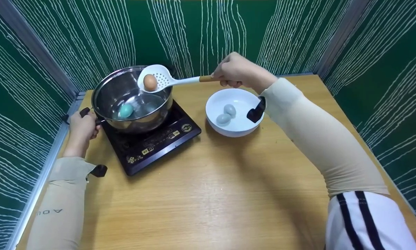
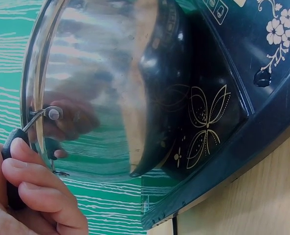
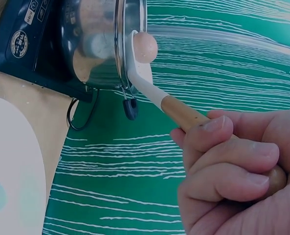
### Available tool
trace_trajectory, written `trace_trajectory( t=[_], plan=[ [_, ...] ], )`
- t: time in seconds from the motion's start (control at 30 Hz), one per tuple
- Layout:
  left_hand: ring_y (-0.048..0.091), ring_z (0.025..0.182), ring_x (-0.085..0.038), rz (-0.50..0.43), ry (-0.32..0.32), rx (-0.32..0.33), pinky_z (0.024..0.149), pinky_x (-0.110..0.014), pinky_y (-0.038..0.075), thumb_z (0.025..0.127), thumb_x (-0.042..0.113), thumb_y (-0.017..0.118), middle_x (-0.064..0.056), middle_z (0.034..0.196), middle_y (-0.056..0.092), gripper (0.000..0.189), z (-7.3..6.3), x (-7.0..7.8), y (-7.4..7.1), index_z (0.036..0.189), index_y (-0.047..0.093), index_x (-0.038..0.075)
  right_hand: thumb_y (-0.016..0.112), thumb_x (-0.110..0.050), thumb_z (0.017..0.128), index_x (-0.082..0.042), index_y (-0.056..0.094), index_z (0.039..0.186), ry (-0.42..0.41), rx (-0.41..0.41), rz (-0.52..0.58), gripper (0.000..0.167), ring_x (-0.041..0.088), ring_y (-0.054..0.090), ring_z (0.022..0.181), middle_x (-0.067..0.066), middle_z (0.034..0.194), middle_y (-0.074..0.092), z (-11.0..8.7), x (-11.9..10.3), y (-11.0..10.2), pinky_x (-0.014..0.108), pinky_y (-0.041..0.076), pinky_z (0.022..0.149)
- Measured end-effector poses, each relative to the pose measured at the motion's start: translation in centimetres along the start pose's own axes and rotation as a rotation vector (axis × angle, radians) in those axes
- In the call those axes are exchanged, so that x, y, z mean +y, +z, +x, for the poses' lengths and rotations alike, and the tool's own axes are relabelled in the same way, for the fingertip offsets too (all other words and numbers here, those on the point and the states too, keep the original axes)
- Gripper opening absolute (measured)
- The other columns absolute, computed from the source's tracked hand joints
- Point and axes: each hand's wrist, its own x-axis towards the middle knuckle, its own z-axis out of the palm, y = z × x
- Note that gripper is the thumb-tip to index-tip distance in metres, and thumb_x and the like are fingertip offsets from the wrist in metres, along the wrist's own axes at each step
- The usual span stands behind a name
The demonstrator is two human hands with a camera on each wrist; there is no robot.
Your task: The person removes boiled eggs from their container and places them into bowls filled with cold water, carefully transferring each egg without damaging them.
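Note:
My right hand [image 1: 234,71] grips the wooden handle of a white slotted ladle [image 1: 185,81], seen close up in the right wrist view too. In the ladle's bowl lies a brown egg [image 1: 150,82], held over the rim of a steel pot [image 1: 135,123]. Inside the pot, a blue-green egg [image 1: 126,110] sits in clear liquid. With curled fingers my left hand [image 1: 83,126] holds the pot's black side handle [image 2: 13,171]. Below my right forearm stands a white bowl [image 1: 235,130] with two pale bluish eggs [image 1: 229,110] in it.
The pot stands on a black induction cooker [image 1: 162,152] with gold markings, at the left of the wooden table [image 1: 201,194]. Green walls [image 1: 190,31] with white streaks enclose the table at the back and both sides. A black cable [image 3: 78,122] loops behind the cooker.

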Motion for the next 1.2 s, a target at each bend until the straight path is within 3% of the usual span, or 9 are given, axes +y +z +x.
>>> trace_trajectory(
  t=[0.27, 1.07, 1.2],
  plan=[
    [0.05, 0.045, -0.003, 0.007, 0.036, 0.017, 0.045, -0.02, 0.045, 0.108, 0.019, 0.037, 0.009, 0.058, 0.053, 0.004, 0.0, -0.1, 0.0, 0.11, 0.038, 0.015, 0.059, -0.022, 0.112, -0.005, 0.075, 0.126, 0.001, 0.015, 0.0, 0.027, 0.011, 0.042, 0.054, -0.002, 0.074, 0.057, -0.6, 0.6, -1.2, 0.022, 0.035, 0.051],
    [0.051, 0.046, -0.003, 0.036, 0.019, 0.02, 0.046, -0.02, 0.047, 0.11, 0.022, 0.035, 0.009, 0.059, 0.053, 0.007, 0.0, -0.2, 0.0, 0.112, 0.037, 0.015, 0.06, -0.023, 0.111, -0.003, 0.071, 0.126, 0.023, 0.09, 0.001, 0.027, 0.009, 0.038, 0.05, -0.002, 0.07, 0.058, -2.9, 3.0, -4.9, 0.023, 0.032, 0.048],
    [0.052, 0.048, -0.003, 0.076, 0.014, 0.024, 0.049, -0.02, 0.048, 0.111, 0.024, 0.034, 0.01, 0.06, 0.053, 0.023, 0.1, -0.1, 0.0, 0.127, 0.039, 0.008, 0.06, -0.023, 0.112, -0.002, 0.07, 0.127, 0.023, 0.111, 0.015, 0.028, 0.01, 0.037, 0.048, -0.001, 0.07, 0.058, -3.4, 3.5, -5.7, 0.024, 0.032, 0.047]
  ],
)
